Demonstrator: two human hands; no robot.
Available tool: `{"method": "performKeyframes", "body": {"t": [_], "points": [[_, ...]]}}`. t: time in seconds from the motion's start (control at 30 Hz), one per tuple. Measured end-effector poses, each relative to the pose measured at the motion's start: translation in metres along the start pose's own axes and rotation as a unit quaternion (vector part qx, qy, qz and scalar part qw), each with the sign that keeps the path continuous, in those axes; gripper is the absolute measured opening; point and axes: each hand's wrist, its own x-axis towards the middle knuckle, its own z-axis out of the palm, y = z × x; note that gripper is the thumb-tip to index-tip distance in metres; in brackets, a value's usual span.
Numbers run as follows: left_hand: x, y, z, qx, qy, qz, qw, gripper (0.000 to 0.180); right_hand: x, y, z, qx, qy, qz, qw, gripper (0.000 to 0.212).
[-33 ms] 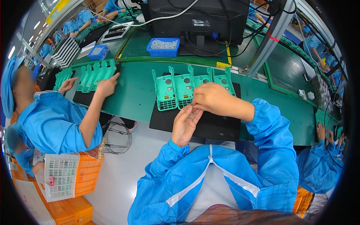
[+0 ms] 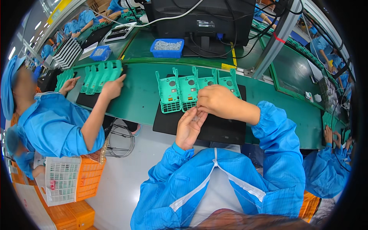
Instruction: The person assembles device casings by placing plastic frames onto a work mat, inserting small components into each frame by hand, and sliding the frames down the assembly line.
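Note:
My left hand is palm up with its fingers curled, cupping a few small translucent pieces. Fingertips of my right hand press together against the left fingertips; whatever they pinch is too small to make out. Just beyond my hands, a row of several green plastic housings lies on a black mat, each with a grid at its near end and a round dark hole. My right hand partly covers the third and fourth of them.
A blue bin heaped with small translucent pieces stands at the back, before a monitor with hanging cables. To the left, a co-worker handles green housings. A metal post rises at back right. Orange crates sit lower left.
The co-worker's hand on the left has shifted slightly to the right, along with the green housings by it. My own hands look unmoved.

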Motion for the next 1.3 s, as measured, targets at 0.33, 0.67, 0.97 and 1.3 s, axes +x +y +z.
{"method": "performKeyframes", "body": {"t": [0.33,0.67,0.97,1.3], "points": [[0.002,0.004,-0.012,-0.029,-0.018,-0.021,0.999,0.023,0.016,-0.011,-0.004,-0.062,-0.045,-0.021,0.997,0.013],[-0.004,0.016,-0.014,-0.045,-0.053,-0.049,0.996,0.05,0.07,0.054,0.03,-0.109,-0.214,0.066,0.969,0.014],[-0.006,0.02,-0.023,-0.037,-0.055,-0.04,0.997,0.048,0.097,0.06,0.042,-0.154,-0.348,0.114,0.918,0.014],[-0.008,0.024,-0.024,-0.032,-0.051,-0.036,0.998,0.047,0.104,0.055,0.049,-0.173,-0.371,0.109,0.906,0.014]]}}
